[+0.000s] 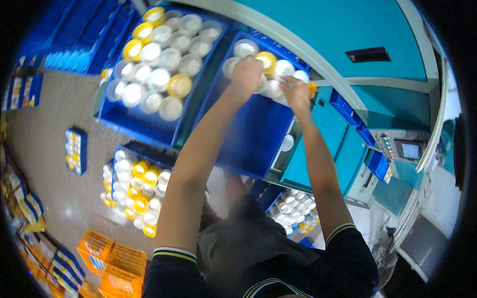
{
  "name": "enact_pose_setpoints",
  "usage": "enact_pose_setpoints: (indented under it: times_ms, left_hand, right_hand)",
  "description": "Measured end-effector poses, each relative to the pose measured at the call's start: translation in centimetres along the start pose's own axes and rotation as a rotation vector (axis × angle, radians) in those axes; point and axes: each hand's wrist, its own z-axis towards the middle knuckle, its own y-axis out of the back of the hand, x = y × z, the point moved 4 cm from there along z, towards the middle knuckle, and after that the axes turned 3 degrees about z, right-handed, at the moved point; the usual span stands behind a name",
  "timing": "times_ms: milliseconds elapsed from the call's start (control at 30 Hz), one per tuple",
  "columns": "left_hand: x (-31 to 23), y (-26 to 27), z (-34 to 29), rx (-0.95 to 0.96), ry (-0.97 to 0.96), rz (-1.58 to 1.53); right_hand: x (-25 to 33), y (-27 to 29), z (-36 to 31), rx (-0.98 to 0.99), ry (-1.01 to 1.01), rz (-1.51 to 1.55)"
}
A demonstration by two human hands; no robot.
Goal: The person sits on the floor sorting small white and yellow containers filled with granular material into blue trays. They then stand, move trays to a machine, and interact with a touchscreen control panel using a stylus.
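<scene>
Both my hands reach into the far end of a blue crate (248, 136) holding a small group of round tubs, some white or clear and some yellow. My left hand (247, 74) is closed over the tubs, next to a yellow tub (267, 61) and a clear one (245, 47). Its fingertips are hidden, so I cannot make out what it grips. My right hand (297, 95) has its fingers drawn together beside a white tub (284, 68); blur hides what is between them. The crate's near part shows bare blue floor.
At the left, a second blue crate (131, 128) holds rows of filled tubs. Stacked white and yellow containers (136, 191) stand below it, with white ones (293, 208) near my right forearm. Orange crates (119, 263) sit lower left. A teal machine (343, 44) rises behind the crates.
</scene>
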Motion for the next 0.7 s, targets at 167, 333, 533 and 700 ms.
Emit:
enact_pose_setpoints:
  times_ms: [167, 333, 533, 700]
  left_hand:
    - [0.3, 9.5, -14.7, -0.232, -0.113, -0.236]
    - [6.4, 17.6, -32.4, -0.144, 0.05, -0.397]
    - [16.8, 14.9, -44.6, 0.137, 0.229, -0.142]
    - [21.2, 8.9, -49.5, 0.155, 0.226, -0.212]
  right_hand:
    - [6.7, 8.3, -11.1, -0.054, 0.046, 0.202]
    - [14.8, 10.3, -25.5, 0.2, 0.004, 0.282]
    - [19.9, -1.8, -36.8, 0.526, -0.029, 0.409]
    - [21.8, -12.5, -42.1, 0.443, -0.111, 0.548]
